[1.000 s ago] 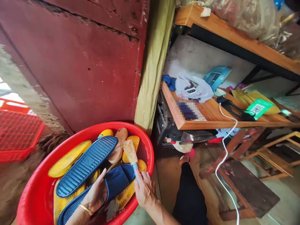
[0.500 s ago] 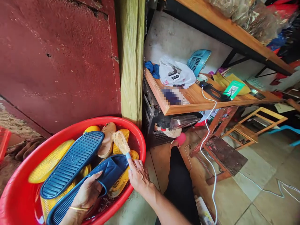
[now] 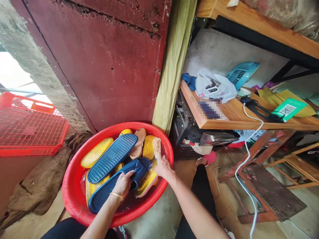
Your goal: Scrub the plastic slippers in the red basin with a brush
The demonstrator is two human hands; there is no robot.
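Observation:
A blue slipper [image 3: 107, 192] lies tilted in the red basin [image 3: 72, 199], its ribbed footbed and strap facing up. My left hand [image 3: 123, 183] grips it at the strap. In my right hand [image 3: 164, 167] is a scrub brush [image 3: 157, 146] with pale bristles, held near the basin's right rim, bristles pointing away from me. A second blue slipper [image 3: 113, 157] rests sole up beside the first. Around them are yellow slippers [image 3: 97, 153] and a tan slipper [image 3: 138, 142], in dark water that shows only in part.
A red plastic crate [image 3: 30, 129] and a brown sack [image 3: 42, 186] are at left. Behind the basin stands a dark red door [image 3: 104, 66]. To the right, a wooden table [image 3: 224, 124] holds a bag and a blue fan [image 3: 243, 73]; a white cable [image 3: 246, 149] hangs down before a wooden stool [image 3: 274, 189].
The view has swung left and back, so the basin sits further right and the crate shows. The brush has shifted toward the basin's right rim; the left hand still holds the slipper.

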